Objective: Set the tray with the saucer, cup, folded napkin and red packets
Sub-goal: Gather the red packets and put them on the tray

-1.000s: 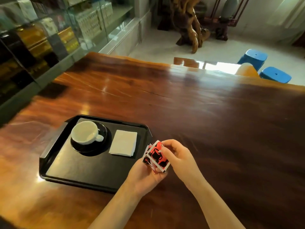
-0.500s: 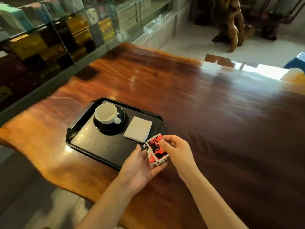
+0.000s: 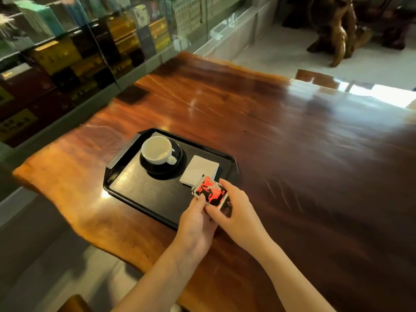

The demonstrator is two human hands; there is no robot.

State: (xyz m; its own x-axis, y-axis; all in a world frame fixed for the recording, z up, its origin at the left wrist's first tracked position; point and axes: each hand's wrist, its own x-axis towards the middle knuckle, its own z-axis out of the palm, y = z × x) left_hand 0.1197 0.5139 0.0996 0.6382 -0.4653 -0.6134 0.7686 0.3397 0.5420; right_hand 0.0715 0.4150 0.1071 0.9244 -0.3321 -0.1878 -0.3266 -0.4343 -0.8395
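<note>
The red packets (image 3: pixel 210 192) have come forward since a moment ago: they were held over the bare table (image 3: pixel 304 158) off the tray's near right corner, and now they hang over that corner, their far edge overlapping the near corner of the folded napkin (image 3: pixel 199 170) from where I look. Both hands still hold the little stack. The left hand (image 3: pixel 195 226) has its thumb pressed on the near left edge, its fingers hidden underneath. The right hand (image 3: pixel 240 212) is curled round the right side, where before it pinched the top edge. Whether the stack touches anything below I cannot tell. On the black tray (image 3: pixel 135 188) sits the dark saucer (image 3: pixel 157 171) with the white cup (image 3: pixel 157 149) upright on it, handle towards the napkin, which lies flat just beside the saucer. A glass cabinet (image 3: pixel 90 52) runs along the table's left side.
</note>
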